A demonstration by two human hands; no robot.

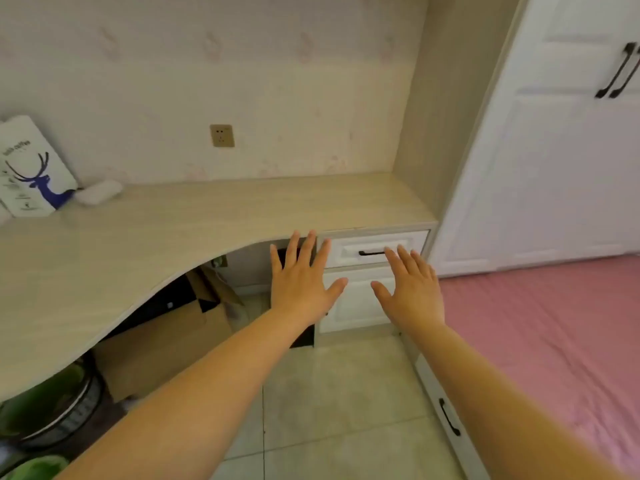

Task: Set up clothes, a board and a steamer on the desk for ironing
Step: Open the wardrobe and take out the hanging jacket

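Head view: both arms stretched forward, palms down, nothing held. Left hand has fingers straight and spread, hanging in front of the worktop edge by the drawer unit. Right hand the same, fingers straight and fanned, in front of the top drawer, partly covering its dark handle; cannot tell if it touches. Worktop is pale wood, curved front edge. At its far left: white bag with blue deer print leaning on the wall, small white object just beside it. Wall socket above the worktop. Cardboard box on the floor under the worktop. Pink bed on the right, white wardrobe door behind it. Clothes, board, steamer: none seen.
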